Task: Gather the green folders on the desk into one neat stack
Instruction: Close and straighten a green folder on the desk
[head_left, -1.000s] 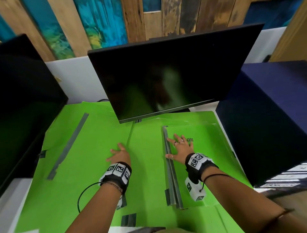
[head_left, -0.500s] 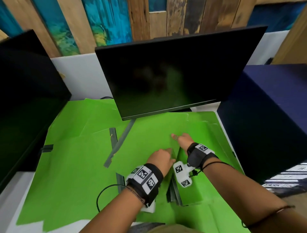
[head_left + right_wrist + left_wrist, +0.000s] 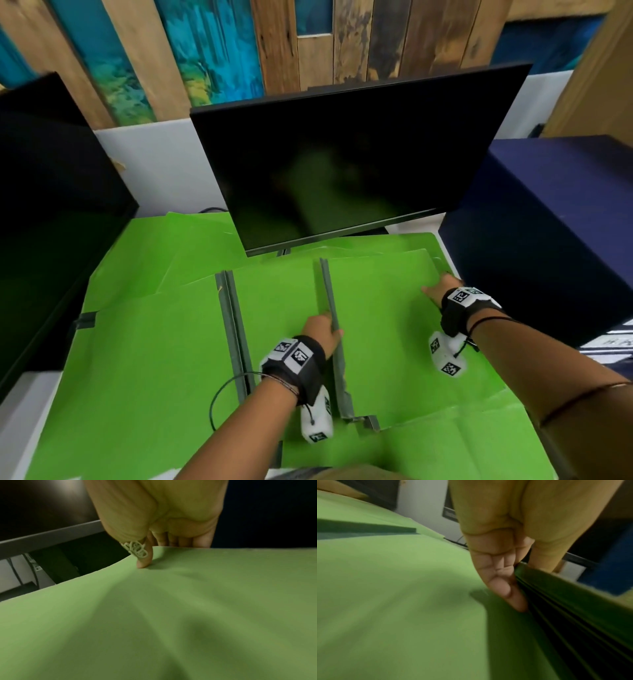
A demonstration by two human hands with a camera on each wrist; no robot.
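Green folder stack (image 3: 380, 329) at 2 o'clock | left hand (image 3: 322, 330) pinches spine | right hand (image 3: 442, 289) grips far corner | folders at 9 o'clock (image 3: 144, 359) ungathered

Centre monitor (image 3: 342, 161): black, screen dark, on stand at desk rear. 2nd dark monitor (image 3: 51, 205), left edge. Navy box (image 3: 548, 222), right side. White partition (image 3: 154, 161) behind. Painted wood-plank wall (image 3: 239, 44), blue/brown, at back.

green folders (image 3: 376, 325), grey spines (image 3: 329, 291)
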